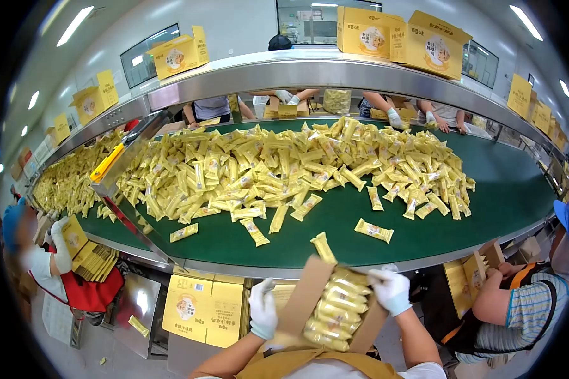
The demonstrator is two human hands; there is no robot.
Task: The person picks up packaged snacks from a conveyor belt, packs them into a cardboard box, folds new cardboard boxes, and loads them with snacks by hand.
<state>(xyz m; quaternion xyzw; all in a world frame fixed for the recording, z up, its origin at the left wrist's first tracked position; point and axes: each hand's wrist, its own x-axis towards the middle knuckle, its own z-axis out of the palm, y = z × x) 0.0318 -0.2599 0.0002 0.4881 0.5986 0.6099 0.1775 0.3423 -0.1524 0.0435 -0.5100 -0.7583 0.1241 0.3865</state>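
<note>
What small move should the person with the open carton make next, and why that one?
I'd bring the left gloved hand to the carton's left flap, probably to start folding it in: that flap stands open, rows of yellow snack packets seem to fill the carton, and only the right gloved hand appears to hold it.

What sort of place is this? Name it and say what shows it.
Probably a snack factory's packing line: a green conveyor belt carries a heap of small yellow packets, and printed yellow cartons stand open on the ledge above.
</note>
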